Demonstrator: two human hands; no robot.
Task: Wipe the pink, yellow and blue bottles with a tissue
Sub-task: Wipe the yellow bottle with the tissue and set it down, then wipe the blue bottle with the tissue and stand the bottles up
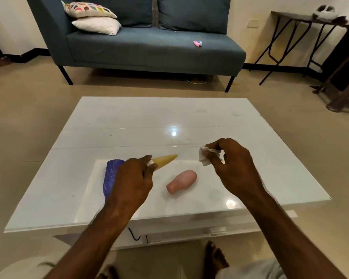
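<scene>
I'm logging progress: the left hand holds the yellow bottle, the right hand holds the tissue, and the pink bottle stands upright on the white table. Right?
Not quite. In the head view the small pink plastic bottle lies on its side on the glossy white table; it does not stand upright. The rest holds.

The table (129, 121) has a glossy white top, smooth as glass, mirroring two lamp spots; the tissue (205, 157) is soft crumpled white paper; the pink bottle (182, 181) looks smooth and matt, like soft plastic; the yellow bottle (165, 160) has a similar dull, smooth skin; the blue bottle (111, 177) is streaked with pale scuffs; the sofa (149, 47) is matt woven blue-grey cloth on thin dark legs; its cushions (95, 17) are cloth too; the floor (28, 101) is smooth beige with a faint sheen.
</scene>
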